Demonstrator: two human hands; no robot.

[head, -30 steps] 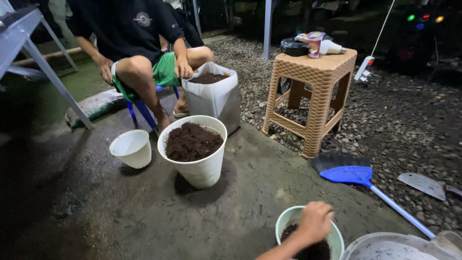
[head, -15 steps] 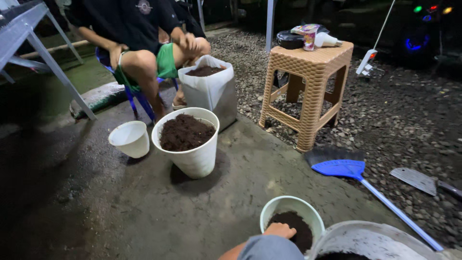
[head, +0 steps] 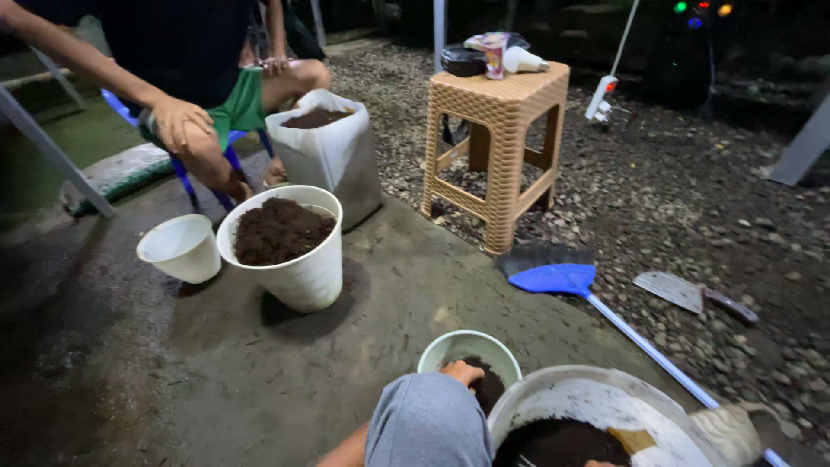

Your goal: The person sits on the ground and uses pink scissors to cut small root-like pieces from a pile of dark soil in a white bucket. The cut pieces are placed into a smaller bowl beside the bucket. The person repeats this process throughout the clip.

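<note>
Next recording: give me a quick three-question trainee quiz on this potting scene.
1. True or false: the small white pot beside the large white pot is full of soil.
2. Where is the wearer's hand? A: on the wicker stool. B: in the pale green pot, on the soil. C: gripping the blue broom.
3. Fill in: the white bag next to the seated person holds dark ____.

Key: 1 false, it looks empty; 2 B; 3 soil.
</note>
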